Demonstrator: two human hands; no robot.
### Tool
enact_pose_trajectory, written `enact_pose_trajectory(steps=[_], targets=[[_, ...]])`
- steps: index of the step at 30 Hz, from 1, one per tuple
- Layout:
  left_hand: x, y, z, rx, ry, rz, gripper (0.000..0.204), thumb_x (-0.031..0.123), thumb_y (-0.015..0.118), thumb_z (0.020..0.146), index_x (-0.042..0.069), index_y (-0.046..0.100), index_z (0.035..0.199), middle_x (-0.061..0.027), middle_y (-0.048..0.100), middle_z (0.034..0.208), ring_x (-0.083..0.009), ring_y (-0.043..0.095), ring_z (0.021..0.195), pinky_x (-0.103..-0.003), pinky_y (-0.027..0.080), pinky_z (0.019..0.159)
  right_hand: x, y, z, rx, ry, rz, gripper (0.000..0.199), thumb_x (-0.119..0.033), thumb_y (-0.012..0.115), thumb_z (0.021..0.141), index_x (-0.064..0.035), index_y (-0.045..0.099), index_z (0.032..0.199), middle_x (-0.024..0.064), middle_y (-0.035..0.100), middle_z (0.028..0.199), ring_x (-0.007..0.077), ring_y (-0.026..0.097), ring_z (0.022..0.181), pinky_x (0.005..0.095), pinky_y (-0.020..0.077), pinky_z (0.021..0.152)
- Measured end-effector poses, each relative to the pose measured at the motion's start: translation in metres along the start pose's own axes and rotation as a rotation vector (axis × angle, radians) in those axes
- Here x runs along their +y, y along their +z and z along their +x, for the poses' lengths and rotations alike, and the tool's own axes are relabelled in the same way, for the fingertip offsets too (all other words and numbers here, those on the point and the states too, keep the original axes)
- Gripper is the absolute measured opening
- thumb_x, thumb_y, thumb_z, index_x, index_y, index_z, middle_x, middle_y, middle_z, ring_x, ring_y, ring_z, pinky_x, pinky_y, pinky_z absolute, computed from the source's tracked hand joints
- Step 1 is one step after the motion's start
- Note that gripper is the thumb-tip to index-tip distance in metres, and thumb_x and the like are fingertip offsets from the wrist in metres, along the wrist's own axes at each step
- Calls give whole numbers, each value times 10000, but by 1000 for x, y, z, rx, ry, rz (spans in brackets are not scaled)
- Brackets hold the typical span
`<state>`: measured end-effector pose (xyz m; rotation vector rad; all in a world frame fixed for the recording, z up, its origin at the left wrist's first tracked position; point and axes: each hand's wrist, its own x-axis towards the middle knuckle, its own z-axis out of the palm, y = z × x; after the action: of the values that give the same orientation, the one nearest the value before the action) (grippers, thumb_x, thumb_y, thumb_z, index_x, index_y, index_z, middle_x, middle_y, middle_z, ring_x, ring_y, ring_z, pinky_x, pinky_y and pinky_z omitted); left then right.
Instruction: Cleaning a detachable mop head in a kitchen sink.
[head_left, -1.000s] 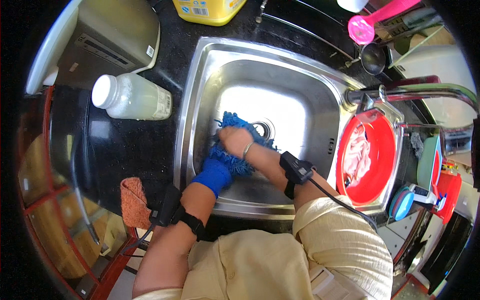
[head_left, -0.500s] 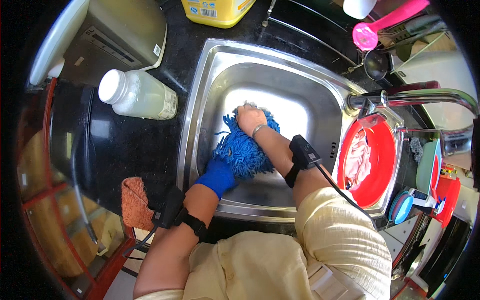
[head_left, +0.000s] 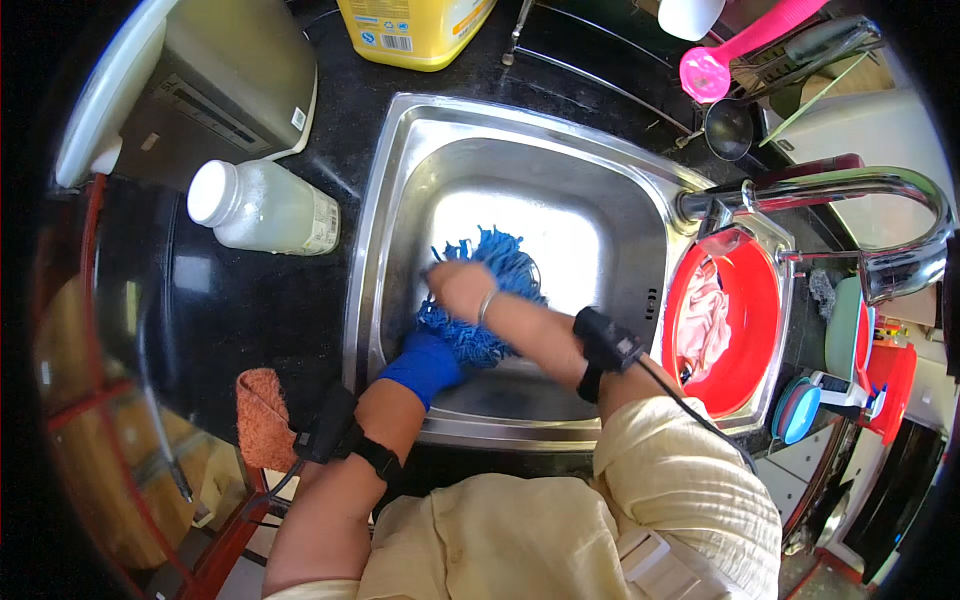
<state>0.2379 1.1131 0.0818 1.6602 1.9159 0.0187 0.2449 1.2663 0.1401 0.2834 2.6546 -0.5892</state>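
Observation:
A shaggy blue chenille piece [head_left: 515, 265], like a mop head or wash mitt, lies bunched in the steel sink [head_left: 440, 170]. My left hand [head_left: 425, 362], covered in smooth blue fabric at the wrist, reaches into its lower left side. The strands hide those fingers, and I cannot tell whether the fabric is a separate glove or part of the shaggy piece. Over the strands, on the left side, is my bare right hand [head_left: 462, 290], wearing a bracelet. Its fingers look curled but are smeared by motion, so their grip on the strands is unclear.
Right of the basin, a red bowl [head_left: 752, 335] holds pink cloth [head_left: 705, 325] near the chrome faucet [head_left: 850, 185]. On the left counter stand a white-capped jar [head_left: 275, 210] and an orange-brown cloth [head_left: 262, 415]. A yellow jug [head_left: 415, 35] is behind the sink.
My right hand has swept left and nearer to me across the strands, closer to my left hand. The blue piece looks more bunched. The whole view has shifted slightly.

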Motion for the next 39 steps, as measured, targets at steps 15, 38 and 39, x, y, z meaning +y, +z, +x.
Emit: enact_pose_trajectory(steps=[15,38,39], targets=[[17,-54,4,-467,-179,42,687,417,600,708,142,381,1297,-162,360,1330,-308,363,1209,-384,280,1027,63,-6,-73,205,247,217,489,-274,612,728,-183,450,1180,198,444,1106,335,556,900,412,491,734],[62,-163,33,457,140,-1030,778,181,706,663,44,300,1313,-145,507,1175,-236,517,1045,-336,408,899,32,-161,-138,306,-60,623,631,-242,776,609,-2,473,1108,129,606,907,180,577,833,286,454,767],[75,-180,37,342,131,-1071,666,157,680,688,33,372,1264,-126,537,1134,-215,535,1006,-327,416,881,41,-158,-141,518,-99,703,668,-265,782,611,0,464,1135,146,578,1004,186,561,884,288,450,779]])
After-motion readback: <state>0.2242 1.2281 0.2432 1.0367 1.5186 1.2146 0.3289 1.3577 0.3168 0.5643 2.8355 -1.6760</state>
